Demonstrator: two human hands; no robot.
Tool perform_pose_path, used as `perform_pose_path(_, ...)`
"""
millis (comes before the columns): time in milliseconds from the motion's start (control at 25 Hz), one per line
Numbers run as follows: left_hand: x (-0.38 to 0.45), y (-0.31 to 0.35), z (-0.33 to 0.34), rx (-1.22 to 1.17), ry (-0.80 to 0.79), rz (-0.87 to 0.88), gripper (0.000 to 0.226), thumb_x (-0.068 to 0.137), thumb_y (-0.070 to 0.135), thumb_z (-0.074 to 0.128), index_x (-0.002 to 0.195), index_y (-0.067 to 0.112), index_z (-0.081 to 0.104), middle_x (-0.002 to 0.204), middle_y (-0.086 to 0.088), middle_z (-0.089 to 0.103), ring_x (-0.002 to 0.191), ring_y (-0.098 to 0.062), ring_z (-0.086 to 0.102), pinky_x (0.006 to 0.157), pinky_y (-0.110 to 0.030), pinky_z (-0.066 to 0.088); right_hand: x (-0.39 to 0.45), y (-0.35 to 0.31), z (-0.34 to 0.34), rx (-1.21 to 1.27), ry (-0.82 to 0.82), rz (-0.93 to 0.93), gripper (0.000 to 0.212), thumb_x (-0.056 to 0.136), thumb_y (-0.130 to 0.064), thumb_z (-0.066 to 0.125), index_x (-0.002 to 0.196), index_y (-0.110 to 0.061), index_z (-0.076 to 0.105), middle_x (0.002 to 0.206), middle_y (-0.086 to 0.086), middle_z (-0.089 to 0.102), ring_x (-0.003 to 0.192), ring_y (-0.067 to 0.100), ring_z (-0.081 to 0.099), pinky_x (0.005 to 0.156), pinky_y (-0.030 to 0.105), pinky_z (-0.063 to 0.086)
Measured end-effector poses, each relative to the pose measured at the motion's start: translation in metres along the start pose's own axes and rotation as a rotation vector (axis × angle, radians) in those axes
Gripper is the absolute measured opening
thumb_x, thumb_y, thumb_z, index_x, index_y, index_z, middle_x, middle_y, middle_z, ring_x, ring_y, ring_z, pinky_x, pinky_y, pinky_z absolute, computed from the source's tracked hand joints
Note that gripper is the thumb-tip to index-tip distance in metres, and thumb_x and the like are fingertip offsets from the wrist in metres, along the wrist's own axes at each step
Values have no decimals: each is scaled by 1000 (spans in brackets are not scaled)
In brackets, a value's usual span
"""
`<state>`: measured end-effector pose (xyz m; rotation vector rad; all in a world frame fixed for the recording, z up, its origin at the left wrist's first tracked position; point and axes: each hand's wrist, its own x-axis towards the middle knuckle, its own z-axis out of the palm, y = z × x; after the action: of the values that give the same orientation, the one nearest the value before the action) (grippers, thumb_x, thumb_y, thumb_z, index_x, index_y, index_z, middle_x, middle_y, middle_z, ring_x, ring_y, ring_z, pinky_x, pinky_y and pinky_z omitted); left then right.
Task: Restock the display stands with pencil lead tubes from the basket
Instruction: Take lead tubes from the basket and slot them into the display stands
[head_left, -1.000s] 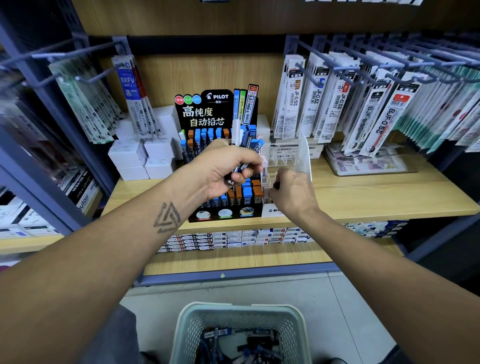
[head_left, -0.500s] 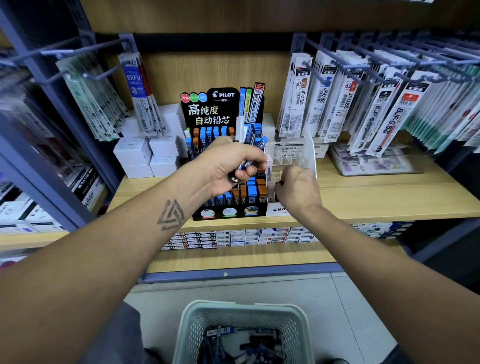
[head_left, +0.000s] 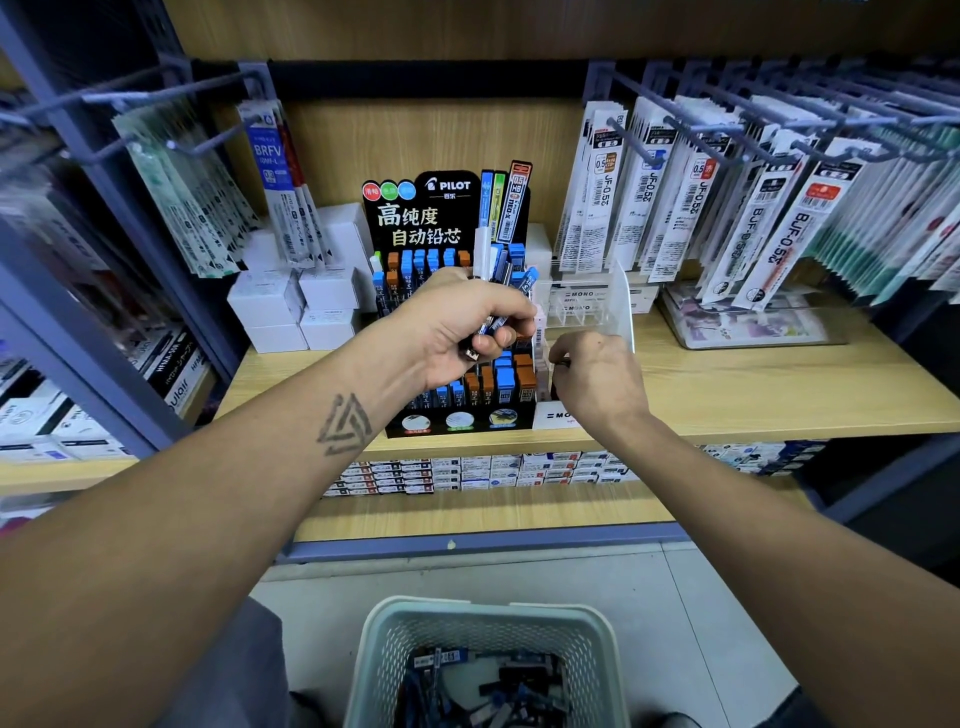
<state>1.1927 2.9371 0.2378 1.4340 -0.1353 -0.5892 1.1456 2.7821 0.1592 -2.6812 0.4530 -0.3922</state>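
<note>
Pencil lead tubes (head_left: 500, 312) sit bunched in the left hand (head_left: 462, 325), fingers curled round them above the well-filled black Pilot stand (head_left: 457, 415), while the right hand (head_left: 597, 379) pinches something small at the clear Mono stand (head_left: 621, 301), and the basket (head_left: 488, 623) on the floor holds more, so restocking looks midway.

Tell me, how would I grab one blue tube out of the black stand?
Pinch its blue cap from above. The tubes stand upright, packed side by side in the black Pilot stand, so only their tops stick out; probably lift straight up.
</note>
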Motion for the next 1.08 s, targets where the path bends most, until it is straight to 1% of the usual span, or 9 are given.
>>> perform_pose_path(160, -1, 0, 0, -1, -4, -1, 30, 85, -10, 64, 112, -7, 51, 76, -24, 62, 42, -11, 45, 30, -16, 28, 1, 1, 1, 9, 16, 8, 11, 93, -18, 64, 93, -16, 74, 77, 7, 62, 71, 29, 55, 63, 31, 44)
perform_pose_path(360, 1, -2, 0, 3, -1, -5, 33, 85, -10, 64, 115, -7, 50, 77, -24, 62, 43, -11, 45, 31, -16, 28, 0, -3, -2, -43, 24, -5, 11, 88, -10, 63, 98, -7, 67, 89, 16, 68, 84, 38, 64, 70, 38, 52)
perform_pose_path(480, 1, -2, 1, 10, -3, 1, 33, 85, -10, 64, 115, -6, 50, 78, -25, 62, 43, -12, 45, 31, -17, 28, 0, -5, -5, -72, 30, -10, 21, 87, -10, 65, 106, -2, 63, 93, 21, 67, 86, 39, 63, 67, 36, 44)
perform_pose_path(560, 2, -2, 2, 16, -9, -2, 31, 84, -9, 65, 113, -7, 50, 78, -24, 62, 44, -12, 45, 31, -16, 28, 1, -8, -5, -95, 9, -8, 19, 85, -10, 67, 101, -1, 62, 88, 21, 66, 85, 40, 64, 66, 35, 43)
perform_pose_path(680, 2, -3, 1, 15, -8, -4, 31, 84, -9, 65, 111, -7, 50, 77, -23, 63, 45, -12, 45, 31, -16, 28, 2, -12, -7, -112, -24, -2, 12, 85, -11, 69, 89, -7, 59, 77, 13, 52, 83, 38, 62, 67, 35, 46)
perform_pose_path(800, 0, -1, 1, 25, -13, -7, 21, 85, -9, 65, 102, -8, 53, 76, -22, 63, 44, -11, 45, 31, -15, 28, 3, -13, -8, -145, -37, 11, 20, 86, -11, 68, 84, -13, 49, 78, 11, 49, 78, 31, 50, 68, 32, 41)
perform_pose_path(920, -1, 0, 0, 32, -11, -5, 13, 86, -9, 64, 93, -7, 54, 78, -23, 62, 44, -11, 44, 31, -15, 28, 4, -11, -7, -112, -47, 23, 19, 86, -13, 68, 84, -12, 49, 78, 11, 50, 74, 31, 50, 65, 31, 41)
perform_pose_path(1000, 0, -1, 0, 31, -4, -6, 17, 85, -10, 64, 97, -6, 52, 78, -24, 62, 44, -11, 44, 31, -16, 28, 4, -9, -7, -47, -52, 36, 17, 86, -15, 67, 83, -9, 51, 72, 8, 50, 70, 30, 51, 63, 30, 40)
perform_pose_path(1080, -1, -3, 1, 39, 0, -7, 20, 84, -10, 65, 98, -6, 50, 76, -24, 62, 44, -12, 45, 31, -16, 28, 4, -6, -9, 23, -47, 61, 16, 87, -13, 64, 78, -5, 55, 63, 5, 49, 59, 27, 49, 60, 27, 37)
